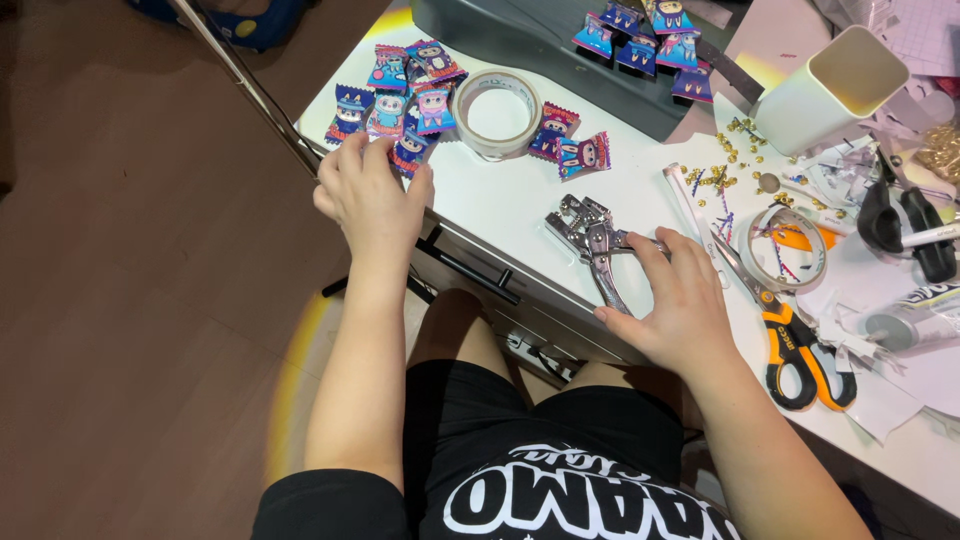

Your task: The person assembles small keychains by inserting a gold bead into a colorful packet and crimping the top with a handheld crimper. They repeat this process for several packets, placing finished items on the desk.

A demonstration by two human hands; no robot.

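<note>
The right hand (680, 300) is laid over the handles of a silver metal plier-type hole punch (592, 243), fingers curled loosely around them; the tool lies flat on the white desk top (500, 205) near its front edge, its jaws pointing away from the person. Whether it is gripped firmly or only rested upon cannot be told. The left hand (370, 190) is set down on a small glossy plastic packet printed with a cartoon figure (408, 152), fingertips closed on it at the desk's left corner, where it lies among a cluster of similar blue and pink packets (400, 90).

The punch is judged stiff, fairly heavy for its size and smooth; it is best taken by both handles, well behind the pivot. The packets are judged light, thin and slippery, easily creased, and are best pinched at a crimped edge.

A roll of clear tape (497, 113) stands just beyond the packets. To the right, orange-and-black scissors (795, 345) lie beside the right hand, with gold beads (735, 140) scattered nearby, a second tape roll (795, 245) and a pale square plastic cup (828, 90) tipped over. A dark grey tray (540, 50) holds further packets. The desk stands over a brown wooden floor (130, 280).
</note>
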